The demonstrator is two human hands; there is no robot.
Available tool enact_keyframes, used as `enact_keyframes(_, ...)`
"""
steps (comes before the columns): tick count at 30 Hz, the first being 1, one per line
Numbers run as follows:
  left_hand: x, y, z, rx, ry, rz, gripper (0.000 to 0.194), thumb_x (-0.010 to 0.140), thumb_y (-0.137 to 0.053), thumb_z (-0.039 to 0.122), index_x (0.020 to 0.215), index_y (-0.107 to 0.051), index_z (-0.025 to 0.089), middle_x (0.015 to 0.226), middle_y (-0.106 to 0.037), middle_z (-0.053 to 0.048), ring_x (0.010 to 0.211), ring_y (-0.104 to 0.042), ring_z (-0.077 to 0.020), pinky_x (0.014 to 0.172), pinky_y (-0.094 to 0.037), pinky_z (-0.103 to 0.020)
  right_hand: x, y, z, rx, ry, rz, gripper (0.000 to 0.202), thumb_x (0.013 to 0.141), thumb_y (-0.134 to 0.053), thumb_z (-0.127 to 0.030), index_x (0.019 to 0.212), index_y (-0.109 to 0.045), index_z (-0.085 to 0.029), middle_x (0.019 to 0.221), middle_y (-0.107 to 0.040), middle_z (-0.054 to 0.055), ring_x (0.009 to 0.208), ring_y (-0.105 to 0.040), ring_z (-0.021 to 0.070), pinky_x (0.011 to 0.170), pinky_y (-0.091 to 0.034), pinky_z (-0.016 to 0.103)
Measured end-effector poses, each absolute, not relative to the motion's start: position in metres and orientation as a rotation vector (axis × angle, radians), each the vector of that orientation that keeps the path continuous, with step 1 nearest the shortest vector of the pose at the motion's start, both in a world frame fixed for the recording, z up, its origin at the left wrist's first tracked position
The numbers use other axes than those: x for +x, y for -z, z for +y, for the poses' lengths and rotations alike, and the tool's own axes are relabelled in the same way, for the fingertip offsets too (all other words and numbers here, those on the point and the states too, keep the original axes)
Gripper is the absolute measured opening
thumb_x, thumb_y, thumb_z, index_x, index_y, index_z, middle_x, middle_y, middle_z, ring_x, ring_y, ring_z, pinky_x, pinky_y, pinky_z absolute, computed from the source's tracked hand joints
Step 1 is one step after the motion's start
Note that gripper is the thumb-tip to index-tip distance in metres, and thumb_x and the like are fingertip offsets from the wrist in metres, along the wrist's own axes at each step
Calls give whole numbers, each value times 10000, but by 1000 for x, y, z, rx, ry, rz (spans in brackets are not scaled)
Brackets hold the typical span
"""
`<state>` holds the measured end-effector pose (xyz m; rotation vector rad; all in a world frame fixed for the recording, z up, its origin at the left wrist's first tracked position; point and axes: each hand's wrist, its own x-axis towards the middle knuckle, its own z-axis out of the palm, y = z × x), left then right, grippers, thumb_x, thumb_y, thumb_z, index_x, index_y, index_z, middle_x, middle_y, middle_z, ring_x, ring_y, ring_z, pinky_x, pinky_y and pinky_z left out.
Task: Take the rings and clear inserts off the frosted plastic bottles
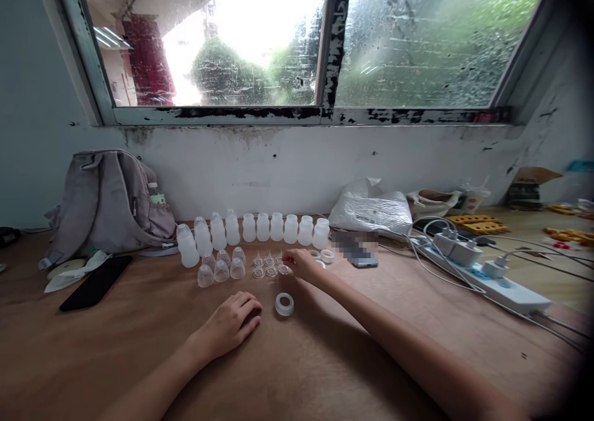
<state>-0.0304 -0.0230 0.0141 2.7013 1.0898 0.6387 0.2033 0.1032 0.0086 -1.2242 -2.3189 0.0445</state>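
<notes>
My right hand (301,264) reaches over the right end of two rows of clear nipples (270,271), its fingertips closed on something I cannot make out. My left hand (235,323) rests on the table with bent fingers apart and nothing in it. A white ring (284,304) lies alone between my hands, nearer to me than the nipples. More rings (327,256) lie just right of my right hand. Clear domed caps (221,270) stand in two rows left of the nipples. Behind them frosted bottles (263,227) form a long row; the leftmost ones have caps on.
On the left are a grey backpack (114,204) and a black phone (96,283). A silver bag (371,207) lies near the wall, with another phone (365,261) before it. A white power strip (505,288) with cables and yellow parts (477,224) are at right.
</notes>
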Motion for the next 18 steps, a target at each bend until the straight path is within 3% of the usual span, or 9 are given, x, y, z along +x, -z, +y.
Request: enact_keyframes(18, -30, -13, -24, 2690, -657, 1087, 178, 829, -413, 229, 973, -517, 215, 950, -538, -36, 878, -492, -163, 803, -418, -301, 198, -11, 90, -1233, -6, -2278, 102, 771, -502, -161, 811, -595, -150, 758, -627, 59, 722, -559, 171, 648, -389, 247)
